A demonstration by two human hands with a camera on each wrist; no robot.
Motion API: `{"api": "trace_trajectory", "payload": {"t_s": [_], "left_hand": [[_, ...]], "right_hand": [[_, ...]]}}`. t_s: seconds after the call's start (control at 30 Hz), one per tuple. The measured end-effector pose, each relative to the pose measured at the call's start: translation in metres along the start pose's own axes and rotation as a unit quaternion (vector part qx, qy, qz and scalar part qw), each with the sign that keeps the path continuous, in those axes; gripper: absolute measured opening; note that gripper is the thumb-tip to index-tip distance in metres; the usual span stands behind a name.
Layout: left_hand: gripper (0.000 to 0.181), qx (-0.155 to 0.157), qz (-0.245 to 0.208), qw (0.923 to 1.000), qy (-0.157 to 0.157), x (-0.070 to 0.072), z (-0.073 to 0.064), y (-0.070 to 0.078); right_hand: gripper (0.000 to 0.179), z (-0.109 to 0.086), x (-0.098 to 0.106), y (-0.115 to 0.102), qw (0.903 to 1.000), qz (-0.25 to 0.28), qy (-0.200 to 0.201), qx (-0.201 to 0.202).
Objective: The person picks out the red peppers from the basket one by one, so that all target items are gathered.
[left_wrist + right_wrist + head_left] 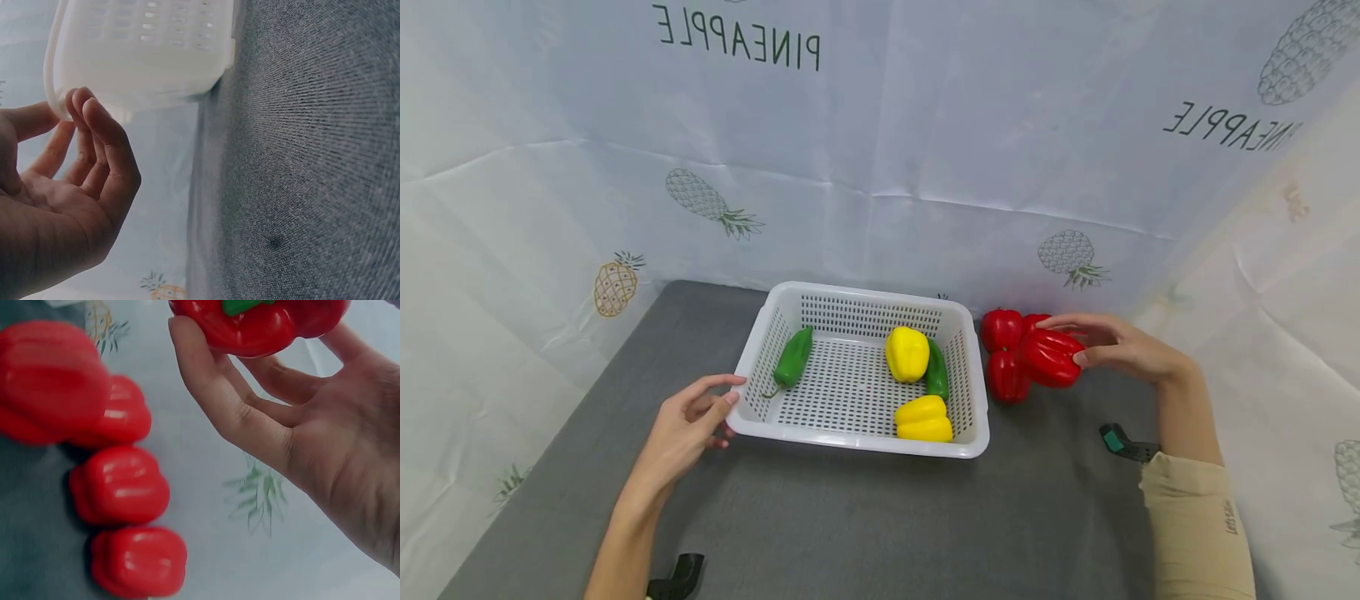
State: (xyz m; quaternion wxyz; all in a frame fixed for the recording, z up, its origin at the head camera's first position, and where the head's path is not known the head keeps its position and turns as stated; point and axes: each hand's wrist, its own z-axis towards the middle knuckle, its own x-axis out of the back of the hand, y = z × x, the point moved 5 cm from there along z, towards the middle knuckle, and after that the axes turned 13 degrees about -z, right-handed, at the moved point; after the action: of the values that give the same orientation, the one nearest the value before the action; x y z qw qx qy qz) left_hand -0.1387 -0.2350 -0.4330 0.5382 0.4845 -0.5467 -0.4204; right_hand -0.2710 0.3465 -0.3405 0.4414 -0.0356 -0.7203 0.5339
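My left hand [688,425] pinches the near left corner of a white plastic basket [850,443]; in the left wrist view the thumb and fingers [115,150] meet at its rim. Inside the basket lie a green pepper [793,357] at the left, another green pepper [937,371] at the right, and two yellow bell peppers [907,354]. My right hand [1123,346] holds a red bell pepper [1052,360] between thumb and fingers, above other red bell peppers [1006,379] beside the basket. Its green stem [244,306] shows in the right wrist view.
The basket and peppers stand on a dark grey tabletop [850,525]. A pale curtain [887,167] with printed pineapples hangs behind and at both sides. Near the wrists are a dark piece [681,577] at the left and another dark piece [1126,443] at the right.
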Motion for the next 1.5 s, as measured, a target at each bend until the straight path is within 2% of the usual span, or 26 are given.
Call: {"api": "trace_trajectory", "payload": {"t_s": [0.17, 0.3, 0.47, 0.63, 0.77, 1.13, 1.5], "left_hand": [[0.044, 0.001, -0.001, 1.0000, 0.001, 0.000, 0.000, 0.000], [0.044, 0.003, 0.001, 1.0000, 0.003, 0.001, 0.000, 0.000], [0.044, 0.005, 0.002, 1.0000, 0.004, 0.001, 0.001, 0.000], [0.044, 0.006, -0.001, 1.0000, 0.001, 0.001, 0.001, 0.000], [0.044, 0.006, -0.003, 1.0000, -0.002, 0.000, 0.001, 0.000], [0.044, 0.008, -0.008, 0.9999, -0.001, 0.000, 0.000, 0.000], [0.043, 0.008, -0.012, 0.9999, -0.003, 0.001, 0.001, -0.001]], "right_hand": [[0.059, -0.014, 0.002, 0.015, 0.9989, -0.012, 0.018, -0.042], [0.059, -0.024, 0.002, 0.028, 0.9979, -0.012, 0.016, -0.061], [0.057, -0.034, -0.001, 0.043, 0.9982, 0.004, 0.000, -0.060], [0.055, -0.041, -0.005, 0.059, 0.9948, 0.029, 0.001, -0.098], [0.054, -0.044, -0.010, 0.072, 0.9902, 0.043, 0.005, -0.133], [0.056, -0.043, -0.022, 0.092, 0.9825, 0.037, 0.000, -0.183], [0.056, -0.040, -0.032, 0.104, 0.9821, 0.033, -0.004, -0.185]]}}
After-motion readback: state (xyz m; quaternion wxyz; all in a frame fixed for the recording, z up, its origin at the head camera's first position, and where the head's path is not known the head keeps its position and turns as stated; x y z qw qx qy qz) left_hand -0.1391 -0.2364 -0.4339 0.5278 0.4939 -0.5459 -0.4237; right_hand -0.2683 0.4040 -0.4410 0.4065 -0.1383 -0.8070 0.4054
